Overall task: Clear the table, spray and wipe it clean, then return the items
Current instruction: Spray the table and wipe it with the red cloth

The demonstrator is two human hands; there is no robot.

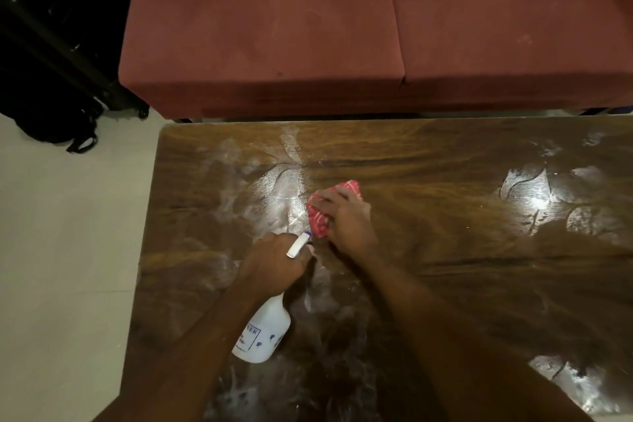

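Observation:
The dark wooden table (445, 250) fills the lower right of the view, its top streaked with white wet smears. My left hand (274, 260) grips the neck of a white spray bottle (263, 332), whose nozzle points toward the table's middle. My right hand (346, 219) presses down on a crumpled red and white cloth (322, 212) lying on the tabletop just beyond the nozzle. Part of the cloth is hidden under my fingers.
A red sofa (308, 38) stands right behind the table's far edge. A black bag (58, 123) lies on the pale floor (61, 250) at the left, beside a dark piece of furniture (51, 17).

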